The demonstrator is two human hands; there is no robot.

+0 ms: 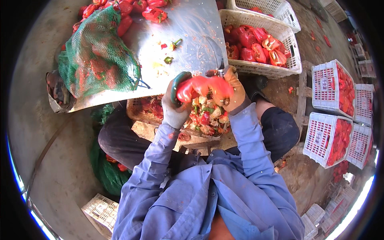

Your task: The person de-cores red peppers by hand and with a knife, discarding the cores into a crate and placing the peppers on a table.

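A red bell pepper (pixel 203 87), blurred by motion, is stretched between my two gloved hands over a crate of scraps. My left hand (pixel 177 100), in a grey glove with dark green fingers, closes round the pepper's left end. Closed on its right end is my right hand (pixel 235 91), in a stained orange-brown glove. A small dark piece shows beside the right fingers, and I cannot make out what it is. Below the pepper, the tan crate (pixel 146 117) contains pepper cores, seeds and stems.
On the metal table (pixel 188 30) lie red peppers (pixel 154 15), loose stems and a green mesh sack (pixel 100 54) with peppers inside. A white crate (pixel 262 68) of peppers stands to the table's right. More filled crates (pixel 326 136) are stacked at the far right.
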